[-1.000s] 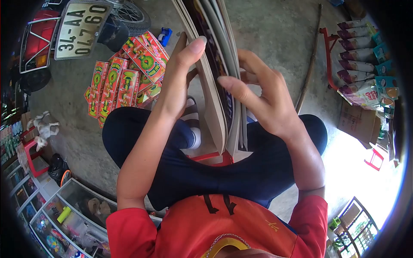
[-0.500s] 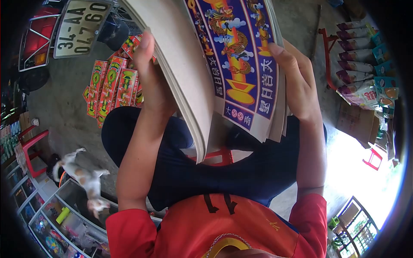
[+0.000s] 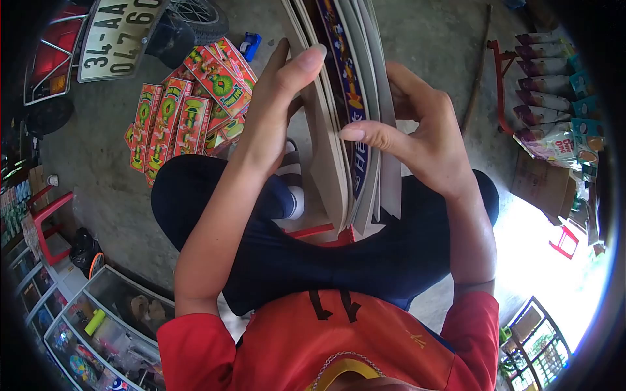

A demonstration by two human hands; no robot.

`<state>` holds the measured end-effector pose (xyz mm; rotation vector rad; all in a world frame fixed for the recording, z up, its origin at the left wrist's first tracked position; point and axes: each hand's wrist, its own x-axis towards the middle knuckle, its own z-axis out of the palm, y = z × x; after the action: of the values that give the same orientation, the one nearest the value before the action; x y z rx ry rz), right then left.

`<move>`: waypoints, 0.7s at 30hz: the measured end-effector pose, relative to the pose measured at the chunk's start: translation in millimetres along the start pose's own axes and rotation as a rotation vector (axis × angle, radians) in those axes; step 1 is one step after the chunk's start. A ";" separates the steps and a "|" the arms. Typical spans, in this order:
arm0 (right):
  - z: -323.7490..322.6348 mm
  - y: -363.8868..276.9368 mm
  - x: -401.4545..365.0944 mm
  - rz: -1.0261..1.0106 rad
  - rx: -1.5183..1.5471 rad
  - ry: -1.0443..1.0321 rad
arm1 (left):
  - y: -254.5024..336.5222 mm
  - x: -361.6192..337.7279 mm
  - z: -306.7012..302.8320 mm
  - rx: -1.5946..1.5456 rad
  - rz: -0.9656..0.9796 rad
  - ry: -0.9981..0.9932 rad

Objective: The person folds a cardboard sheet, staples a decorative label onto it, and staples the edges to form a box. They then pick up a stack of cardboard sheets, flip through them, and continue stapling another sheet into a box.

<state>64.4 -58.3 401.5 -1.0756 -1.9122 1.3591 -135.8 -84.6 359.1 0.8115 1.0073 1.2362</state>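
Observation:
A thick stack of pale card sheets [image 3: 327,163] stands roughly on edge above my lap. My left hand [image 3: 277,107] is closed round its left side, with the thumb over the near edge. My right hand [image 3: 424,133] grips the right side, its thumb laid across the sheet edges and its fingers behind. Between the sheets shows a strip of a blue printed sheet [image 3: 358,166] with gold and white figures; the rest of its print is hidden. Several sheets on the right fan slightly apart.
Several red-and-green printed boxes [image 3: 218,85] lie piled on the floor, near a blue tape dispenser [image 3: 250,47]. A motorbike's number plate [image 3: 120,39] is at upper left. A red stool [image 3: 316,231] shows below the stack. Snack packets [image 3: 544,101] hang at right; a glass case [image 3: 124,306] stands lower left.
The stack has turned edge-on, so the blue print has narrowed to a strip. My left hand has shifted right, and my right thumb has moved left. A dog has left the view at left.

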 end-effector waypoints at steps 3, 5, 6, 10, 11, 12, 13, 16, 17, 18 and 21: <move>1.2 -2.1 -0.5 0.025 -0.013 -0.018 | 0.1 -1.4 2.7 0.016 -0.008 0.016; 1.1 -4.0 -0.7 0.036 -0.017 -0.020 | 0.1 -2.6 2.7 0.013 -0.031 0.010; 0.7 -4.9 -0.8 0.046 -0.009 -0.023 | -0.1 -3.0 2.3 0.019 -0.038 0.012; -1.0 -3.9 -0.3 0.051 0.007 -0.027 | 3.1 -3.9 9.9 0.129 0.001 0.097; -1.7 -3.5 -0.1 0.053 0.015 -0.030 | 4.6 -4.2 10.5 0.129 -0.007 0.097; -2.5 -3.1 -0.1 0.055 0.023 -0.034 | 6.0 -4.7 10.7 0.128 -0.015 0.098; -3.3 -2.7 -0.1 0.057 0.031 -0.038 | 6.8 -5.0 10.5 0.127 -0.023 0.099; -5.1 -3.1 -1.0 0.057 0.000 -0.034 | 7.6 -6.1 7.0 0.029 -0.065 0.061; -4.8 -3.0 -1.1 0.046 -0.005 -0.031 | 8.8 -6.1 8.1 0.032 -0.042 0.052; -4.3 -2.9 -1.2 0.034 -0.011 -0.029 | 10.9 -5.8 10.1 0.034 -0.020 0.044; -1.0 -4.2 -1.6 0.025 -0.020 -0.021 | 7.6 -5.2 9.3 0.008 0.003 0.017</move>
<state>64.8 -59.8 405.8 -1.1032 -1.9374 1.3727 -130.1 -88.2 370.4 0.8106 1.0260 1.2443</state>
